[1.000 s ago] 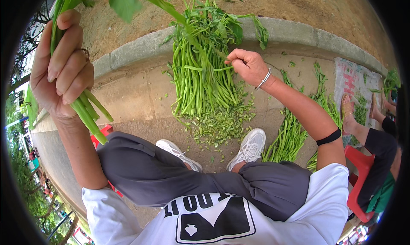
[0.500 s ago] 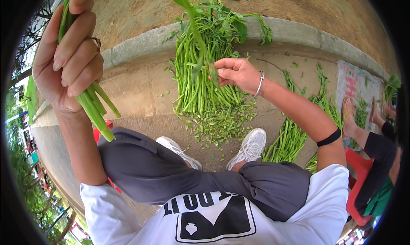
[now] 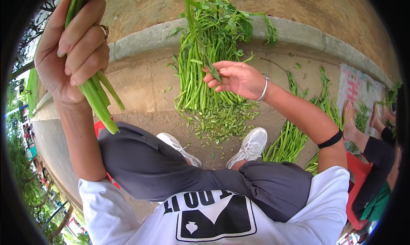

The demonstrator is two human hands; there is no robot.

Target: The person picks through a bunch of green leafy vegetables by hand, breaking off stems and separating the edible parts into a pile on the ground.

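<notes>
My left hand (image 3: 77,51), raised at the upper left, is wrapped round a small bunch of leafy green vegetable stalks (image 3: 100,106). Their cut ends stick out below my fist, and their tops run past the upper edge. Over the middle, the fingertips of my right hand (image 3: 241,79) pinch a green leaf (image 3: 212,70). A stem reaches up from around this leaf to the top edge; where it joins is out of view. Behind and below the fingers lies a large pile of stalks (image 3: 192,87), leafy ends away from me.
Chopped stem bits (image 3: 220,123) litter the pavement between my white shoes (image 3: 252,147). More stalks (image 3: 286,140) lie at the right, near a printed sheet (image 3: 356,85). A stone kerb (image 3: 299,36) crosses behind the pile. Another person's bare foot (image 3: 349,115) and a red stool (image 3: 358,168) are at the right.
My left hand and its bunch have shifted slightly down and right. The stem near my right hand has swung upward and left; the right fingers have lowered a little and keep hold of the leaf.
</notes>
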